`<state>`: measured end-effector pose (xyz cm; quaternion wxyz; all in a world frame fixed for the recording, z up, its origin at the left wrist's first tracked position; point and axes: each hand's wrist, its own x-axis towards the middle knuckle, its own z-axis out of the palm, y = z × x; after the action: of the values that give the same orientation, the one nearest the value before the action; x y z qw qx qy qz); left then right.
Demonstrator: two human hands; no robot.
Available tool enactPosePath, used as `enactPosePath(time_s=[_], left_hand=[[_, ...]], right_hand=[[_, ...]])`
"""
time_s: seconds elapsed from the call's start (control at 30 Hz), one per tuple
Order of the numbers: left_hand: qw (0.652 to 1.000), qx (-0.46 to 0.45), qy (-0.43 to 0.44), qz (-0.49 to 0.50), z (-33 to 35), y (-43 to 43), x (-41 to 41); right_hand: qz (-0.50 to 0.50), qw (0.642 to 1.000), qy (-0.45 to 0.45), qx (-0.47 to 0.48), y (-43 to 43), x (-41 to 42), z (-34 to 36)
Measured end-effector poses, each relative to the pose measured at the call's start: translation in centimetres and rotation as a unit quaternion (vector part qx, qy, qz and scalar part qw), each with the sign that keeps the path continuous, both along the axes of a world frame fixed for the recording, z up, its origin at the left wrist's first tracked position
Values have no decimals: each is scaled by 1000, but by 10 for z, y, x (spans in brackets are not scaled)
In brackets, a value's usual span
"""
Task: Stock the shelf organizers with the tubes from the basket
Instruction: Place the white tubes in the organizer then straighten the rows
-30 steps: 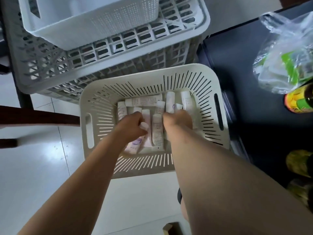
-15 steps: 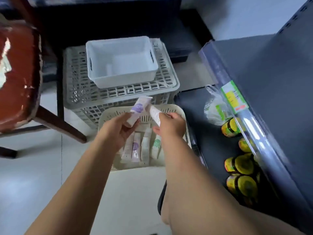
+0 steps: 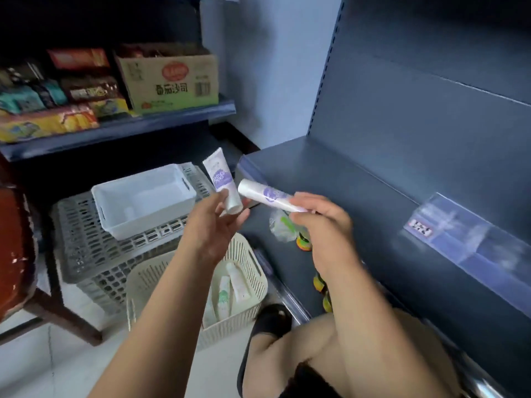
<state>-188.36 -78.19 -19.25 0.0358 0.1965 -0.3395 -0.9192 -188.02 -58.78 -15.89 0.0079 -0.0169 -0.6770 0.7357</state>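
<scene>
Left hand [image 3: 214, 225] and right hand [image 3: 319, 219] each hold a tube [image 3: 221, 179], carrying them up; next comes finding a shelf organizer.

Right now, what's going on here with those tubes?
A person crouched by a dark shelf holds a tube in each hand. The left hand grips a roughly upright tube, cap down, and the right hand grips a sideways tube. More tubes lie in the basket on the floor below. A white bin sits on a grey crate beyond it. Neither held tube is set down yet.
</scene>
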Motion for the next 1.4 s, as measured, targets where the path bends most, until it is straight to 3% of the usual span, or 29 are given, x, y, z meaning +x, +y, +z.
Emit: enactPosePath(time_s=[0.23,0.37,0.57,0.63,0.83,0.97,1.1,1.4], left_hand=[[970,-162,123,-131,65,94,-19],[946,-172,169,-217,95,153,-26],[914,-198,184,-304,107,223,-40],[902,-217,194,-318,97,243,-46],[848,-281,248,-374,66,285,-78],[802,-369,315,-348,61,320,-113],[795,-388,335,-326,54,355,-151],[761,-412,320,-384,10,389,-206]], right_hand=[[-45,991,102,80,121,19,55],[-129,981,123,76,176,36,62],[-277,937,131,-167,232,48,70],[-299,925,127,-199,248,48,72],[-347,923,153,68,284,29,84],[-400,898,142,117,305,-1,85],[-448,871,144,142,322,-29,74],[-460,867,115,153,343,-68,38]])
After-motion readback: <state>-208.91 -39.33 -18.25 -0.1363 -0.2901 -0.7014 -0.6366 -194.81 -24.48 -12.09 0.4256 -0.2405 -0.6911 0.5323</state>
